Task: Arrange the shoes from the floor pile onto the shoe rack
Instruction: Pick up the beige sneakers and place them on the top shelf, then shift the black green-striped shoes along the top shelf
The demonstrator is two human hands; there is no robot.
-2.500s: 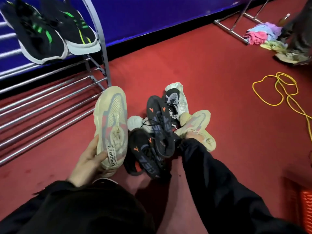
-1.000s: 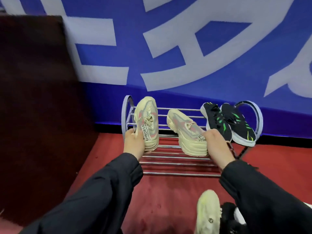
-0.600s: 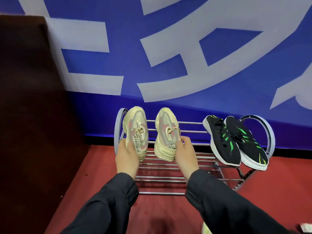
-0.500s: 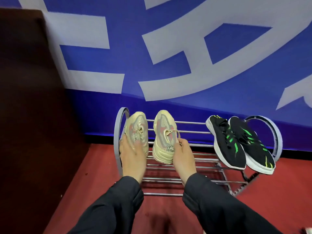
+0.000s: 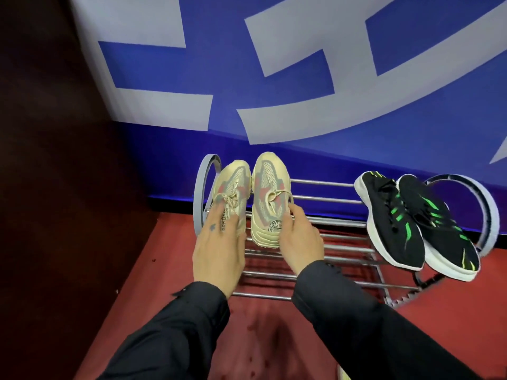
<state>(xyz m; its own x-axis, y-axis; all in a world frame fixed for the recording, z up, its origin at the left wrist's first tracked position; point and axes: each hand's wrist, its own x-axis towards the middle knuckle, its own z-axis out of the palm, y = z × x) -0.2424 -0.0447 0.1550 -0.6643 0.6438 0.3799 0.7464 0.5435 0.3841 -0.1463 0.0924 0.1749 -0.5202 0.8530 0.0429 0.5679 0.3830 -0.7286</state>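
Note:
Two cream mesh sneakers stand side by side, toes up, at the left end of the metal shoe rack point(image 5: 329, 184). My left hand point(image 5: 216, 248) lies flat over the heel of the left cream sneaker point(image 5: 235, 180), with its fingers stretched along the tongue. The right cream sneaker point(image 5: 268, 180) is held at its heel and right side by my right hand point(image 5: 299, 237), thumb on the collar. A pair of black sneakers with green stripes point(image 5: 397, 223) leans on the rack's right end. The floor pile is out of view.
The rack stands on red floor against a blue wall with white lettering. A dark brown panel point(image 5: 55, 160) rises close on the left. Bare rails point(image 5: 329, 223) lie between the cream pair and the black pair. A sliver of a pale shoe point(image 5: 343, 375) shows at the bottom edge.
Both cream sneakers were carried from the floor pile to the rack's left end and drawn together. My left hand has flattened over its shoe, and the right still holds the other's heel.

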